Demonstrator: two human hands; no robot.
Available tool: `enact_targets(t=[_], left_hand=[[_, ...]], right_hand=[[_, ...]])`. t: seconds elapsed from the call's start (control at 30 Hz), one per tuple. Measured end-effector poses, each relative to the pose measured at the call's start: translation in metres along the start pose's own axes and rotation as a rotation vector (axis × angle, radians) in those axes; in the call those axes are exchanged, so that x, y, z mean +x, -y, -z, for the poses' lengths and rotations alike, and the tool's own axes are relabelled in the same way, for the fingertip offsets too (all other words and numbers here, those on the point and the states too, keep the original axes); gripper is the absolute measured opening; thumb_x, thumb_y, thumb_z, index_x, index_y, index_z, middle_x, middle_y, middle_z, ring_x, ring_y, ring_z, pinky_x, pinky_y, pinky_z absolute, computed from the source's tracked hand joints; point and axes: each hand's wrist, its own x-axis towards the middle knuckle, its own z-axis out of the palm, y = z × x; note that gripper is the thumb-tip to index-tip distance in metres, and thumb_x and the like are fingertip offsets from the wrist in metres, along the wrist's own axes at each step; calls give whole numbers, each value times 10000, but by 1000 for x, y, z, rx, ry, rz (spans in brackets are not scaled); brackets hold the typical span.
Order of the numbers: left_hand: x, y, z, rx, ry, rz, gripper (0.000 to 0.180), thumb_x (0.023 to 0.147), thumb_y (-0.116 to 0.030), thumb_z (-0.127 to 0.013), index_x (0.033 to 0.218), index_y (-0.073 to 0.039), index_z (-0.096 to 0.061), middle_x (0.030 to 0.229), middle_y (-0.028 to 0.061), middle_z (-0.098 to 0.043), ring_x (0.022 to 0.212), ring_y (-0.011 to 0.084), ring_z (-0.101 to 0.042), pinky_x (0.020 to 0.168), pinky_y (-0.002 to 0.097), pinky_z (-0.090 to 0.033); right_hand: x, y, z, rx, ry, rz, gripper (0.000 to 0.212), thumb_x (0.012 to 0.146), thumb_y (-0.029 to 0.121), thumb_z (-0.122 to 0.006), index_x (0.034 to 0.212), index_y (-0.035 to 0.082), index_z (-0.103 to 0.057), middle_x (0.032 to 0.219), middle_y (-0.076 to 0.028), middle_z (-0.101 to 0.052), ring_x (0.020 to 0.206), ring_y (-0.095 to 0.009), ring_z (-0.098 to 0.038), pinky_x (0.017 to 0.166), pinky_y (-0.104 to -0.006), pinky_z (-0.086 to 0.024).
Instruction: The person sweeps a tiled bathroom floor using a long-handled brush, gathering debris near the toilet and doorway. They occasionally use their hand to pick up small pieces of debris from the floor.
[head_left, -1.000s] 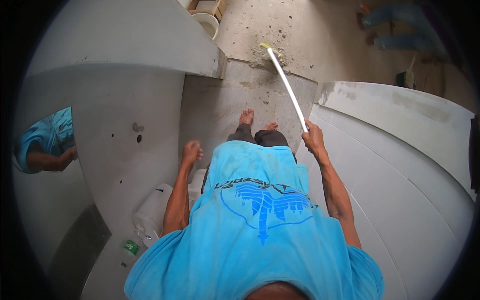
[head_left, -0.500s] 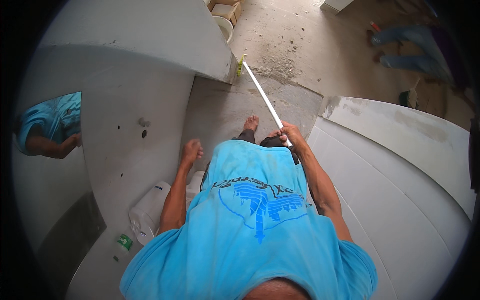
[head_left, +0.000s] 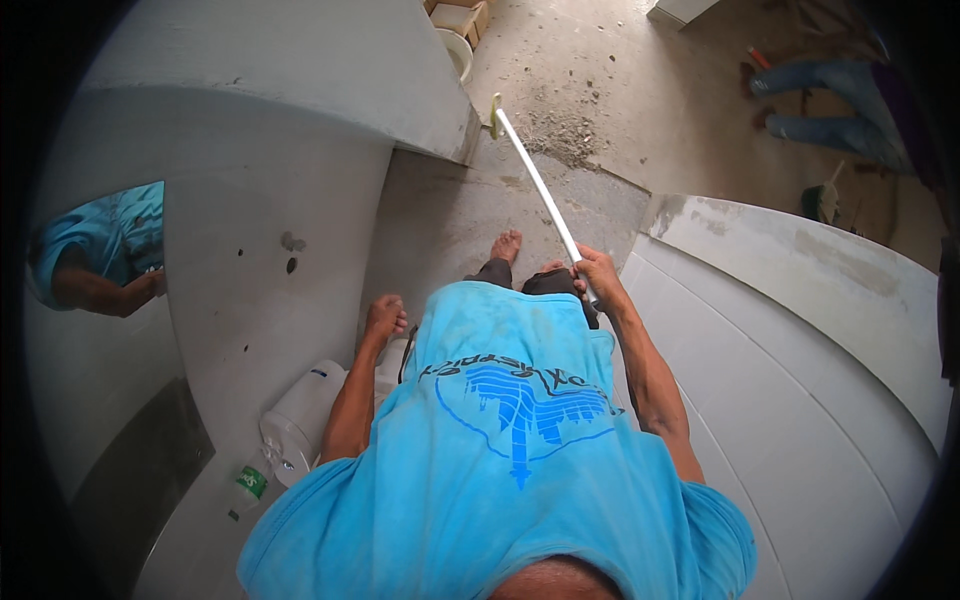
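Note:
My right hand [head_left: 598, 277] is closed round the lower end of a long-handled brush [head_left: 540, 188]. Its white pole slants away from me and to the left. The small yellow-green head [head_left: 496, 116] is at the far end, beside the corner of the left wall and above the grey floor; whether it touches the floor I cannot tell. My left hand [head_left: 385, 315] is curled into a loose fist at my left side, near the wall, with nothing showing in it. My bare feet [head_left: 506, 245] are on the floor beyond my shirt.
Grey wall [head_left: 270, 200] with holes runs along my left; a mirror [head_left: 105, 245] hangs there. A white rounded fixture [head_left: 303, 405] and a green-labelled bottle [head_left: 250, 483] are lower left. A white-panelled low wall [head_left: 770, 330] borders my right. Rubble [head_left: 570, 135] lies ahead; another person [head_left: 840, 100] is at upper right.
The brush head has swung up and turned, showing its flatter side. My right hand has shifted slightly right and my left hand slightly down. The other person stays in nearly the same place.

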Motion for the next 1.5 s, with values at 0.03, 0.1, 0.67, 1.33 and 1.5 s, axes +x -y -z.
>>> enact_targets(t=[0.03, 0.1, 0.67, 1.33, 1.5], left_hand=[[2, -1, 1, 1, 4, -10, 349, 939, -238, -526, 1183, 0, -598, 833, 71, -632, 645, 132, -614, 543, 253, -512], [7, -5, 2, -11, 5, -45, 355, 940, -245, -530, 1191, -2, -598, 833, 71, -634, 654, 133, -617, 551, 258, -514], [16, -6, 4, -24, 23, -22, 372, 949, -242, -538, 1240, -14, -577, 842, 72, -639, 634, 139, -610, 542, 262, -514], [24, -28, 7, -19, 29, -84, 380, 943, -247, -536, 1233, -3, -572, 833, 79, -642, 655, 140, -616, 561, 261, -516], [23, -38, 15, -37, -12, -123, 368, 950, -262, -527, 1217, -16, -586, 832, 77, -640, 660, 143, -618, 570, 259, -517]], right_hand=[[6, 1, 0, 4, 13, -40, 594, 795, -6, -466, 1385, 47, -506, 726, -88, -657, 432, -71, -477, 362, -223, -401], [16, 4, 3, -29, 7, -80, 575, 802, 6, -470, 1373, 55, -521, 695, -57, -619, 433, -65, -472, 356, -222, -392], [14, 9, -9, -4, -21, -33, 573, 810, 1, -481, 1376, 72, -530, 658, -16, -557, 445, -70, -481, 360, -235, -397], [3, -14, 51, -407, -225, 55, 602, 728, 0, -531, 1326, 44, -584, 589, -25, -530, 404, -110, -464, 371, -268, -350], [-32, 6, 59, -767, -327, 179, 584, 708, 38, -512, 1284, 18, -603, 625, -160, -606, 465, -205, -590, 466, -346, -480]])
